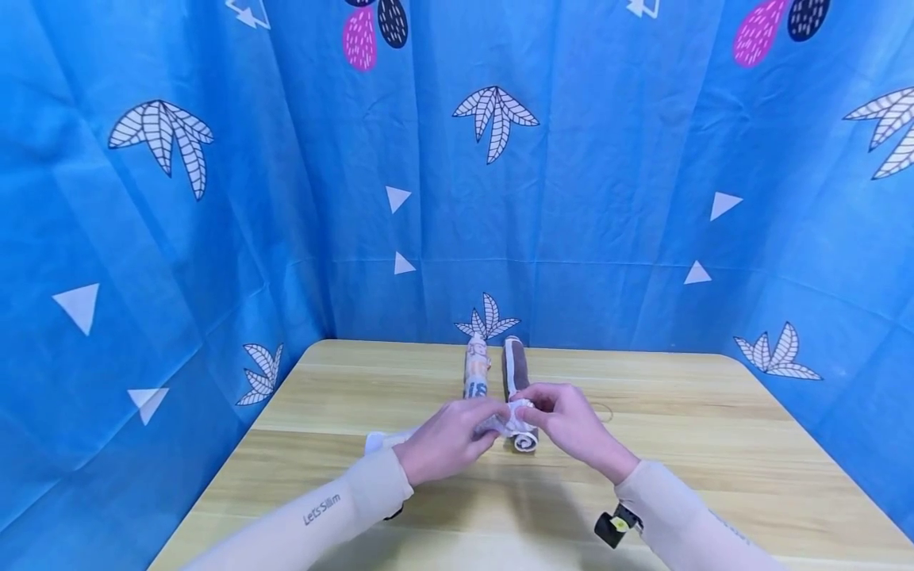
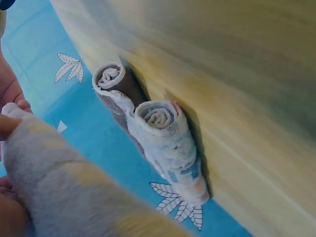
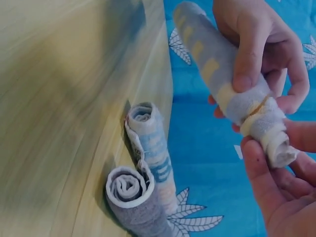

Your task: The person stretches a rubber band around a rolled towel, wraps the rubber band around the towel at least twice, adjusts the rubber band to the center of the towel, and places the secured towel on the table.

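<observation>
Both hands hold a rolled grey towel with yellow patches [image 3: 212, 59], raised above the table. My left hand [image 1: 446, 440] grips the roll around its body, thumb laid along it. At the end of the roll, my right hand [image 1: 571, 424] pinches the towel between thumb and fingers. Close to that end a thin tan elastic band [image 3: 259, 106] circles the roll, and the cloth is squeezed narrower there. Beyond the hands, a brown rolled towel with white edging [image 1: 517, 369] and a white-and-blue patterned rolled towel [image 1: 476, 369] lie side by side on the table.
A thin loop [image 1: 607, 410], like an elastic band, lies on the wooden table [image 1: 678, 444] right of the rolls. Blue patterned curtains [image 1: 614, 190] hang behind and along both sides. A small black wrist camera [image 1: 610, 527] sits under the right sleeve.
</observation>
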Motion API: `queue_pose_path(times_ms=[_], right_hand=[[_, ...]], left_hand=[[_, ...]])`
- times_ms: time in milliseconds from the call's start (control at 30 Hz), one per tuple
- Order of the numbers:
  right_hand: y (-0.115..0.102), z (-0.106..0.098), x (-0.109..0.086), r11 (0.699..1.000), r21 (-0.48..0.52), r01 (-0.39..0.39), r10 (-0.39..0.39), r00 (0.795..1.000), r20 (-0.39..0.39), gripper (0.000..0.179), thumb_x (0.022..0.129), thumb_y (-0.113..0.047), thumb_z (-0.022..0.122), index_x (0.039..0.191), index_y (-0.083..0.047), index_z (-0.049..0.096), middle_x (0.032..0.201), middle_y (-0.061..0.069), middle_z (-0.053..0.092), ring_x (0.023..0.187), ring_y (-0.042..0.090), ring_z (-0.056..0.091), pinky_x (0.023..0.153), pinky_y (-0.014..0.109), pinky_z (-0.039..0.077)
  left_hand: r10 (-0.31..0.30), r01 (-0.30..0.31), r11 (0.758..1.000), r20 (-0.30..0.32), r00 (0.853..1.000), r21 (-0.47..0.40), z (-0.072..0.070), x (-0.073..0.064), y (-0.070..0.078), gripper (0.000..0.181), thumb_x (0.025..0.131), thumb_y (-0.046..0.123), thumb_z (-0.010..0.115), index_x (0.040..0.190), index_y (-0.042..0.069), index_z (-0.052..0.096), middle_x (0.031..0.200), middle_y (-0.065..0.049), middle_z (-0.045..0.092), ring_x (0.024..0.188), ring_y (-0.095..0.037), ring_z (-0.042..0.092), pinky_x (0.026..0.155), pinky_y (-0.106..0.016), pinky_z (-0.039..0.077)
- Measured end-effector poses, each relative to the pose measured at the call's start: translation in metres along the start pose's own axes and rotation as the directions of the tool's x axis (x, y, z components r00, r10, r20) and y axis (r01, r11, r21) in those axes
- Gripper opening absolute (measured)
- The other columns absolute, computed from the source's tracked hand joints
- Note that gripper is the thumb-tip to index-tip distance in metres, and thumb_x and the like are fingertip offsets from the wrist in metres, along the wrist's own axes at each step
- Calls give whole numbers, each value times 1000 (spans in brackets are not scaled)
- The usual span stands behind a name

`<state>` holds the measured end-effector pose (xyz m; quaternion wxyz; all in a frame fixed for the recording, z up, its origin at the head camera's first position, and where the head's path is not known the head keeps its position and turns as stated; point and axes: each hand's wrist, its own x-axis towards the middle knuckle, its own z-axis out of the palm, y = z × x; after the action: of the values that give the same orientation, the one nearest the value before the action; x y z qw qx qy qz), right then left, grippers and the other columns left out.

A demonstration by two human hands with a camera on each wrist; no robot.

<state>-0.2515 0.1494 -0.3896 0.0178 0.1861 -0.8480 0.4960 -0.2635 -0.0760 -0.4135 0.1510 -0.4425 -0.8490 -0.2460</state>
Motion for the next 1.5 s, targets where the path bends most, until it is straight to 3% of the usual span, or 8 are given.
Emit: queue_pose_path(times_ms=[433,600,700,833,933,1000,1333,1500], right_hand=[[0,1,4,991,105,-84,83,996,9,16,93,-9,68,105,-2,75,99,10,74,82,15,65,72,31,55],[-1,-4,5,988,135,-70,59,995,82,22,96,-12,64,112,1,72,96,12,73,77,17,64,67,29,56],[-1,-6,4,998,57,8,-13,995,98,25,98,-19,64,118,-6,71,96,8,72,76,19,62,62,27,54],[3,-8,-1,976,-92,196,-188,978,87,33,97,-29,67,129,-21,67,118,-3,69,96,18,62,74,31,54],[6,-8,-4,929,-151,337,-324,940,109,43,94,-31,71,136,-27,62,134,-9,62,114,15,59,89,38,53],[8,-8,-5,904,-162,395,-377,917,131,46,92,-30,73,136,-28,61,135,-12,61,120,13,58,95,43,52],[13,-3,-5,895,-156,419,-417,908,42,24,94,-20,72,118,-24,71,118,-9,69,101,10,65,86,32,57],[12,0,-4,913,-142,382,-387,922,-9,22,92,-15,73,112,-24,73,112,-10,70,96,9,65,83,30,58]], left_hand=[[110,-116,990,70,992,85,-1,-2,-6,10,91,11,68,93,19,62,98,7,58,76,0,55,69,-7,46],[20,-12,995,74,997,-98,-5,-5,-7,11,93,13,65,100,21,59,104,6,65,89,-3,61,81,-15,53],[-109,138,952,121,987,-273,-7,-5,-8,17,94,13,63,106,24,57,108,4,67,91,-6,62,79,-21,55],[-224,294,828,199,954,-477,-9,-4,-9,23,92,7,60,108,24,56,110,-1,64,88,-12,62,70,-26,56],[-248,334,767,227,942,-548,-12,-2,-10,25,91,5,58,109,24,56,113,-1,62,93,-16,62,74,-29,56],[-241,335,759,236,941,-559,-14,-1,-11,25,92,6,57,109,24,55,113,0,62,96,-16,62,79,-29,55],[-214,301,784,218,952,-544,-15,2,-3,20,98,19,64,114,24,53,109,4,65,96,-12,63,84,-27,54],[-245,252,912,65,967,-325,-8,0,4,26,92,30,74,111,29,56,109,6,66,93,-9,63,79,-25,55]])
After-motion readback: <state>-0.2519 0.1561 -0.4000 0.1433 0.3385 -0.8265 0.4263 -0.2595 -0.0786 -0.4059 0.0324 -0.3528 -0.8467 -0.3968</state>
